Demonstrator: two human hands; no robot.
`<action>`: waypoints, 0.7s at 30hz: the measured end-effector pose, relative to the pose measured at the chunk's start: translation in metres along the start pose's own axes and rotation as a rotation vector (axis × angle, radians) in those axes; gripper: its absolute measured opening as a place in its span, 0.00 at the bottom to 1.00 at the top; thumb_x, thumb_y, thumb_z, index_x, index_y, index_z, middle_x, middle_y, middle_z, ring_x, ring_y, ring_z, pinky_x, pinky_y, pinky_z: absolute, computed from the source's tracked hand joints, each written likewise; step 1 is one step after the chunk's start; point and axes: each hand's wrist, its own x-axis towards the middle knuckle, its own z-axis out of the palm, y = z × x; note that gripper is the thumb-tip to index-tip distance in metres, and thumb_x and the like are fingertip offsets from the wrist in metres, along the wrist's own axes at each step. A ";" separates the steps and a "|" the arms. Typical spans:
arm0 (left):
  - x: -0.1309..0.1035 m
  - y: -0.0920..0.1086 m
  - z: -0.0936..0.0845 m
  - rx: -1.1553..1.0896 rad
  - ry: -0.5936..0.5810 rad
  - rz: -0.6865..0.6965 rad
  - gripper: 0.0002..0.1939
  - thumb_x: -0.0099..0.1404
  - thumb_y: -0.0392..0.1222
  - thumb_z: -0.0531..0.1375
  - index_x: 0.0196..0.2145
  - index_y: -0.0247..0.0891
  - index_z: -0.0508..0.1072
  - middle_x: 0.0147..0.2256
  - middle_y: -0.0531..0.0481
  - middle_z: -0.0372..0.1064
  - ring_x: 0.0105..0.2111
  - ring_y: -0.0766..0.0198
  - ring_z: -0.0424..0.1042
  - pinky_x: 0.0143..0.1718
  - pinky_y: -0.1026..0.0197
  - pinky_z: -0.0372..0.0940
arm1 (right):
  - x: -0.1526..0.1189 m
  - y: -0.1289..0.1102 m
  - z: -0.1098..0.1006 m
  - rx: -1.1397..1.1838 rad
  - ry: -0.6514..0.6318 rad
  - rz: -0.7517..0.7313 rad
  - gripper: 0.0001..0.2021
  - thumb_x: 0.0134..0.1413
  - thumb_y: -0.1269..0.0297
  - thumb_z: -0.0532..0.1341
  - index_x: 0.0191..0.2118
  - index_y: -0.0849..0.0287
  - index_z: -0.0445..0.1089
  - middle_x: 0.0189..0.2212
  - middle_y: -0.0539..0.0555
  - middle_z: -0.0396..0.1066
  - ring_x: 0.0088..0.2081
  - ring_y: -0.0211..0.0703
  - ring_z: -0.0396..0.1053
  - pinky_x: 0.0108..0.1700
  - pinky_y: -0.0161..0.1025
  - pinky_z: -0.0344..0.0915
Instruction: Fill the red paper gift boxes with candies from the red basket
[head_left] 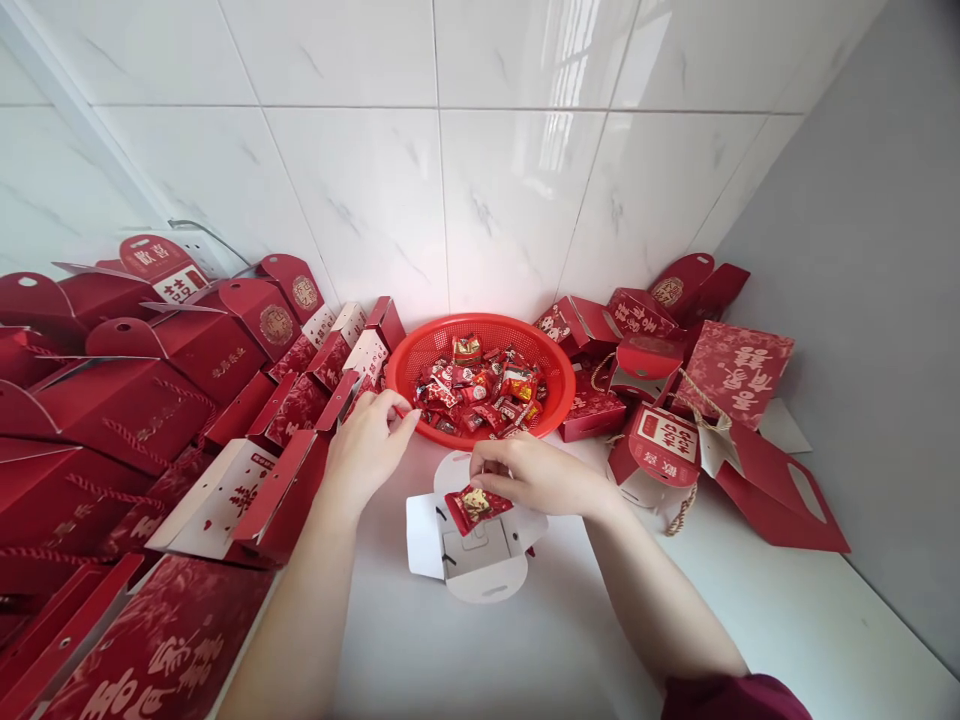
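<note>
My right hand (517, 472) is closed, pinching a red-wrapped candy (474, 508) with a gold print. The candy is above an open white-lined gift box (487, 580), whose flaps are spread outward. At the near left rim of the red plastic basket (556, 408), my left hand (373, 440) has its fingers curled in a pinch. A bit of red shows between thumb and forefinger; whether it is the rim or a wrapper I cannot make out. Many wrapped candies (480, 385) lie heaped inside the basket.
Folded red gift boxes (180, 410) with rope handles crowd the left side. Further red boxes (735, 370) stand and lean on the right, beside a grey panel (885, 300). Behind the white table (450, 660) rises a tiled wall (360, 190), with a socket (201, 250) at left.
</note>
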 end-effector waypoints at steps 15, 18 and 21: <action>0.006 -0.014 0.012 0.129 -0.223 -0.060 0.34 0.63 0.66 0.50 0.62 0.52 0.62 0.58 0.47 0.66 0.55 0.42 0.67 0.52 0.46 0.62 | 0.041 0.037 -0.019 -0.375 0.176 0.062 0.11 0.66 0.66 0.51 0.39 0.59 0.70 0.32 0.53 0.74 0.33 0.40 0.69 0.36 0.35 0.59; 0.006 -0.012 0.015 0.168 -0.237 -0.068 0.38 0.62 0.69 0.49 0.65 0.52 0.58 0.66 0.44 0.51 0.57 0.37 0.65 0.53 0.41 0.61 | 0.086 0.051 -0.023 -0.491 0.031 0.002 0.11 0.65 0.68 0.51 0.40 0.61 0.71 0.36 0.56 0.73 0.37 0.43 0.70 0.39 0.36 0.60; 0.006 -0.010 0.016 0.196 -0.266 -0.115 0.41 0.61 0.71 0.48 0.67 0.51 0.53 0.70 0.40 0.33 0.55 0.32 0.67 0.51 0.39 0.62 | 0.130 0.060 -0.013 -0.520 -0.115 -0.097 0.08 0.61 0.71 0.57 0.41 0.61 0.73 0.46 0.59 0.71 0.45 0.45 0.69 0.43 0.36 0.61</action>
